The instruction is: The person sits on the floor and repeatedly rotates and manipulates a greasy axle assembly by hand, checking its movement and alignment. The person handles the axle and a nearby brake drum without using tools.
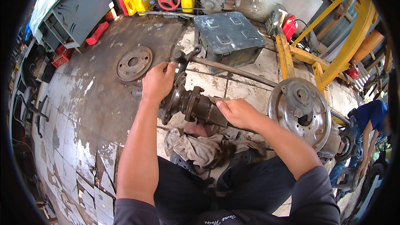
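One round metal plate (134, 63), rusty and worn, lies flat on the stained floor (75, 96) at left. To the right of it comes the left hand (159, 79), bent at the upper end of the axle assembly (199, 106); its fingertips are mostly hidden, so I cannot tell how closed it is or whether it holds the metal. The axle assembly is before the person, between the two hands, above the grey-brown cloth (208, 143) and the two dark shoes (183, 164). It looks dark, greasy and brown, with a thick ribbed flange and a round tube. The right hand (239, 112) is curved over this tube, thumb on top, beside a thin greyish piece (217, 99); the other fingers are out of sight, so how tight it grips, I cannot tell. Further right stands one big round metal disc (299, 112), shiny in places.

Counting from left to right, I find one red crate (61, 59), one red handwheel (168, 1), one dark lidded case (229, 29), one long rusty rod (235, 71) and, at the right edge, one co-worker (371, 118) in a blue top, bending down.
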Demonstrator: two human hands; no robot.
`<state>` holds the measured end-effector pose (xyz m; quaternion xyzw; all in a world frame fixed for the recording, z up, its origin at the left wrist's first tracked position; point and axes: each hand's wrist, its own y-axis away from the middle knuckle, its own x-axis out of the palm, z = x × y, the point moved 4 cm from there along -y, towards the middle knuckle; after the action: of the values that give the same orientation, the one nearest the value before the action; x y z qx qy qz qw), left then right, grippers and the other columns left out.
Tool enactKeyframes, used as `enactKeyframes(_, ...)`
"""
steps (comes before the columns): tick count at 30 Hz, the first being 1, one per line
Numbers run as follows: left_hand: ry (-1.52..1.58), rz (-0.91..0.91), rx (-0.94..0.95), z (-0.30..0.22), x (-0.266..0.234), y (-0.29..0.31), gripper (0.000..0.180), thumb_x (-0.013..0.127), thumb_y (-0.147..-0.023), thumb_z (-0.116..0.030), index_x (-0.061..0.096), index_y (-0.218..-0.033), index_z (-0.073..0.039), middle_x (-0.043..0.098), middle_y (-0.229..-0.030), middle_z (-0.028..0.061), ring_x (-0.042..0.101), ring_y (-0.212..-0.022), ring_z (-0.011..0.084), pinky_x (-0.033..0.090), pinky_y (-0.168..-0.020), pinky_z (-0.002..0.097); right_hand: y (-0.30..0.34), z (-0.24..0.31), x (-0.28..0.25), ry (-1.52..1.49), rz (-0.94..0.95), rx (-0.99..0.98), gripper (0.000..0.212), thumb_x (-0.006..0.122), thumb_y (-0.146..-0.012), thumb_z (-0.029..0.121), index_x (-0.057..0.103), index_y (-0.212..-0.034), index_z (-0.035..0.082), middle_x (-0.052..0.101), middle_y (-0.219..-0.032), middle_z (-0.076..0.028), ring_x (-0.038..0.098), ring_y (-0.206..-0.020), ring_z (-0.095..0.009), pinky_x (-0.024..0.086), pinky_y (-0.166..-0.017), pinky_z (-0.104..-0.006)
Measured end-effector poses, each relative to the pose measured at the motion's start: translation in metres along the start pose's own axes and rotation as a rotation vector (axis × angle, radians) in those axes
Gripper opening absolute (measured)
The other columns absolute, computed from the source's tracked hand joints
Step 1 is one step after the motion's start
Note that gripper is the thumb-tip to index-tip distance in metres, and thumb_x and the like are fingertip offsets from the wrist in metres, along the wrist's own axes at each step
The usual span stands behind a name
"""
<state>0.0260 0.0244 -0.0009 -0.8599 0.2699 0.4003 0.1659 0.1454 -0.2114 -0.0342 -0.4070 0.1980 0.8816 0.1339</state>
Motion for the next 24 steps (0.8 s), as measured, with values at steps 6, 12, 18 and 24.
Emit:
enactKeyframes(6,0.013,-0.001,-0.015,-0.001,0.002,0.001,0.049,0.049,-0.098,-0.048,0.071,-0.116,-0.008,0.071,-0.107,0.021,0.064,-0.107,0.0416,0.047,-0.096,0.0455,-0.007,-0.015,0.005,0.06,-0.007,0.01,0.05,0.036,-0.105,0.037,0.068,-0.1,-0.001,0.067,-0.092,-0.03,0.063,-0.089,-0.05,0.049,-0.086,-0.0546)
enactKeyframes(12,0.025,0.015,-0.03,0.004,0.003,0.0,0.05,0.049,-0.098,-0.049,0.071,-0.116,-0.008,0.072,-0.107,0.0208,0.065,-0.107,0.0404,0.045,-0.098,0.0464,0.004,0.003,-0.003,-0.026,-0.021,-0.052,0.053,0.034,-0.106,0.037,0.068,-0.096,-0.002,0.067,-0.091,-0.03,0.063,-0.089,-0.049,0.049,-0.085,-0.0547)
enactKeyframes(18,-0.018,0.001,-0.005,0.003,0.003,0.0,0.051,0.049,-0.098,-0.049,0.071,-0.119,-0.007,0.071,-0.108,0.0219,0.064,-0.11,0.0407,0.045,-0.099,0.0464,0.007,0.006,-0.004,-0.01,-0.018,-0.032,0.053,0.034,-0.106,0.037,0.068,-0.094,-0.002,0.067,-0.09,-0.03,0.063,-0.088,-0.049,0.049,-0.086,-0.0548)
enactKeyframes(24,0.019,0.001,-0.004,0.001,0.006,0.0,0.05,0.049,-0.099,-0.048,0.071,-0.118,-0.008,0.072,-0.109,0.0208,0.065,-0.109,0.0398,0.045,-0.099,0.0462,-0.009,-0.026,0.001,0.144,0.095,0.16,0.053,0.033,-0.106,0.037,0.068,-0.094,-0.001,0.068,-0.09,-0.029,0.063,-0.089,-0.049,0.049,-0.086,-0.0549)
